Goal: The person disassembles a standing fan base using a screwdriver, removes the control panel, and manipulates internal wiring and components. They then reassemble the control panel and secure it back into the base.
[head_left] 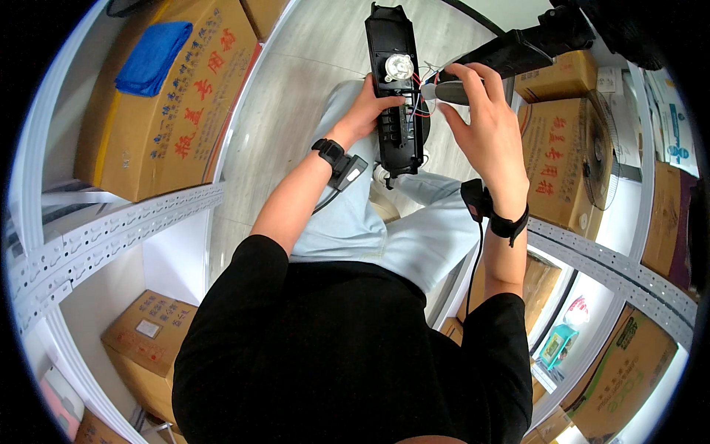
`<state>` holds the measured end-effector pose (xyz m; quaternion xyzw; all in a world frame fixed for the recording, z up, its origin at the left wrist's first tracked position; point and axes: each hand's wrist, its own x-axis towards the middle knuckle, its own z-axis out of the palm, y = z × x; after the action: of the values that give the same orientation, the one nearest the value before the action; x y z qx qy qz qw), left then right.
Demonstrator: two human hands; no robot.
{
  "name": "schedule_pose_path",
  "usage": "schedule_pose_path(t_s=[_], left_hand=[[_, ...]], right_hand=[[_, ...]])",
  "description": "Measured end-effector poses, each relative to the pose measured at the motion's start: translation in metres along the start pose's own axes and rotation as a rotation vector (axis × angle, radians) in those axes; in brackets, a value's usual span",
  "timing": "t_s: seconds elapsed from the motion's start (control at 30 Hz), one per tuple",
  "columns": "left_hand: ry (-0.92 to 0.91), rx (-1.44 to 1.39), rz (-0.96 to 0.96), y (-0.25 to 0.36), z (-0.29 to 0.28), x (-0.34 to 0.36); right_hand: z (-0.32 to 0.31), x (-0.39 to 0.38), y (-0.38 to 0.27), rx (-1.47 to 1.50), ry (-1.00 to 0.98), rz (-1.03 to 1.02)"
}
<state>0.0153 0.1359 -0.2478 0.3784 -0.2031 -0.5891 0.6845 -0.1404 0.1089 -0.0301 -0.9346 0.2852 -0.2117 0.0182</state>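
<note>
A long black plastic housing [397, 89], narrow and rigid with moulded ribs and slots on its open inner face, stands almost upright at 12 o'clock above the person's lap. Near its top sits a round white and metallic part [399, 67] like a small motor or timer, and thin red, black and white wires [421, 92] trail from it toward 3 o'clock.

The left hand [367, 111] comes up from 7 o'clock, wrist bent back, and is closed around the housing's left edge about halfway down, fingers wrapped behind it. A black wrist strap with a small box [342, 162] rides on that forearm.

The right hand [484, 122] reaches in from 5 o'clock with the palm turned toward the housing. Its thumb and fingers pinch a smooth, rounded grey and black handle [450, 90], most likely a screwdriver, whose tip points at the wires just beside the housing.

Brown corrugated cardboard boxes [170, 111] fill white perforated metal shelving [111, 229] at 9 o'clock and 3 o'clock; a soft blue cloth [154, 58] lies on 1 box at 10 o'clock.
</note>
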Motion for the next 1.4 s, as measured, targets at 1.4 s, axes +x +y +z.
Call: schedule_pose_path(t_s=[1.4], left_hand=[[-0.011,0.017,0.017,-0.006,-0.005,0.006]], right_hand=[[0.000,-0.014,-0.001,0.122,0.198,0.194]])
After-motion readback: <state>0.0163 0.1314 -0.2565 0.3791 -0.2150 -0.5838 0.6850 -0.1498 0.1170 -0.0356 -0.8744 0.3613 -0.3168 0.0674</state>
